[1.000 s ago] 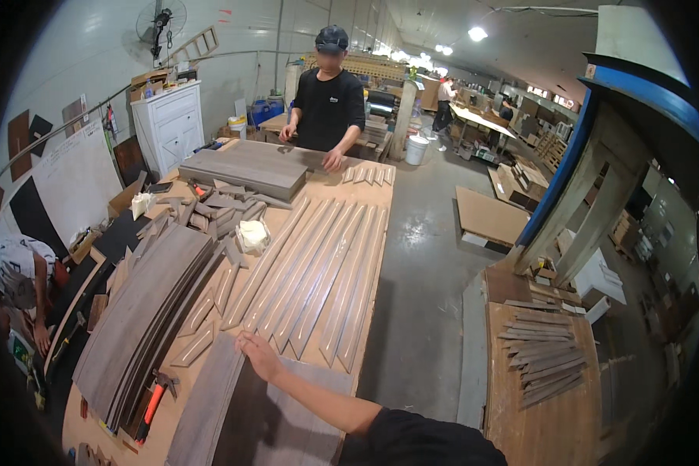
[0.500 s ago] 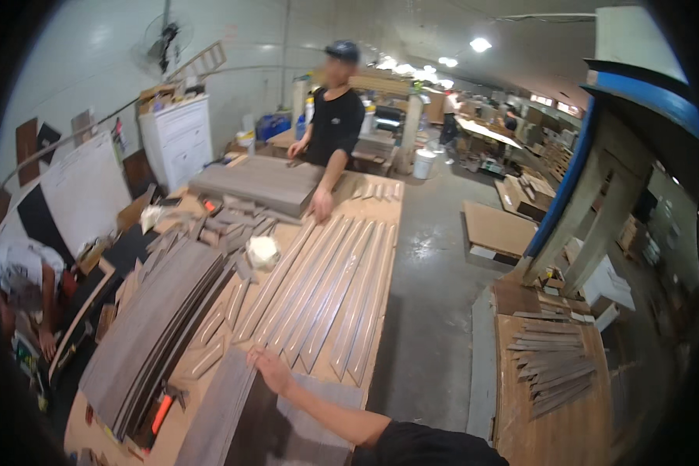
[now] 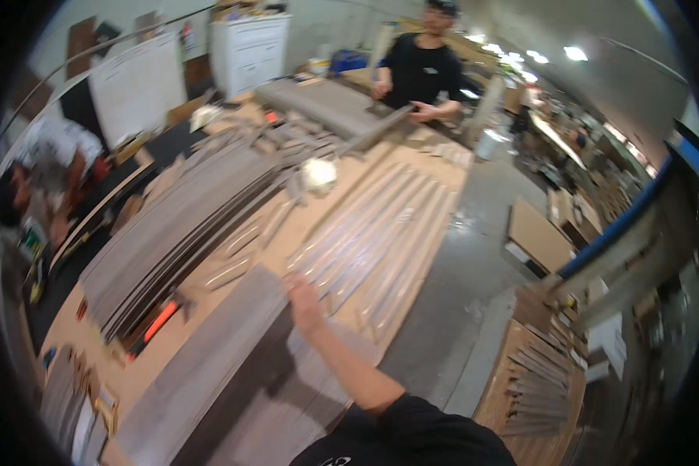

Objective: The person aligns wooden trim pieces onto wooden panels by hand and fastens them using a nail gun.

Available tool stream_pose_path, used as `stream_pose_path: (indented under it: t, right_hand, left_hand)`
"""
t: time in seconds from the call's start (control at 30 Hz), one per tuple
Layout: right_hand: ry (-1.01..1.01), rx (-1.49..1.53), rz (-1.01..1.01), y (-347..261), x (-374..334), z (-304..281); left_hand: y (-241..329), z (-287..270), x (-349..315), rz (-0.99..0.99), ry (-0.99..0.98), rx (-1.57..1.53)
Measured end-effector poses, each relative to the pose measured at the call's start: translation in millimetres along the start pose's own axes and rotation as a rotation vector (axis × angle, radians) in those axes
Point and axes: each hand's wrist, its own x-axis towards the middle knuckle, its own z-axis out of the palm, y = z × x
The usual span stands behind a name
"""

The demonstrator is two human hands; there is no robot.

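Observation:
My right hand (image 3: 306, 307) is at the far right corner of a long grey-brown wood board (image 3: 221, 346), its fingers closed over the edge and slightly blurred. Beneath and to the right of that board lies another grey-brown panel (image 3: 330, 365), partly in shadow. Just beyond my hand, several long pale, shiny trim strips (image 3: 373, 233) lie side by side on the workbench (image 3: 439, 256). My left hand is out of view.
Across the bench a co-worker (image 3: 423, 74) holds a long grey strip (image 3: 377, 130). To the left are a stack of boards (image 3: 186, 225), an orange-handled tool (image 3: 160, 322) and offcuts. Another person (image 3: 58, 163) bends at the far left. A pallet of strips (image 3: 536, 380) lies to the right.
My view has swung, so the bench sits more slanted. My right hand stays at the board's corner. The co-worker's hands have moved from the bench to a raised grey strip.

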Motion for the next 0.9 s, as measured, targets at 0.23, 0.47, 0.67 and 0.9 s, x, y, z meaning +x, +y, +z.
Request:
stream_pose_path:
  t: [0.23,0.47,0.67,0.9]
  right_hand:
    - [-0.14,0.342,0.253,-14.3,4.3,-4.0]
    - [-0.137,0.488,0.343,-9.5,17.3,-19.1]
    - [-0.127,0.546,0.357,-18.8,19.1,-31.1]
    - [-0.216,0.25,0.371,5.0,-37.0,4.4]
  left_hand:
    - [25.2,-30.8,3.9,0.029,0.119,-0.098]
    - [150.6,-67.7,-99.8,0.07,0.472,-0.171]
    - [157.3,-28.4,-99.2,0.245,0.418,-0.006]
    - [25.5,187.8,-15.2,0.235,-0.057,-0.204]
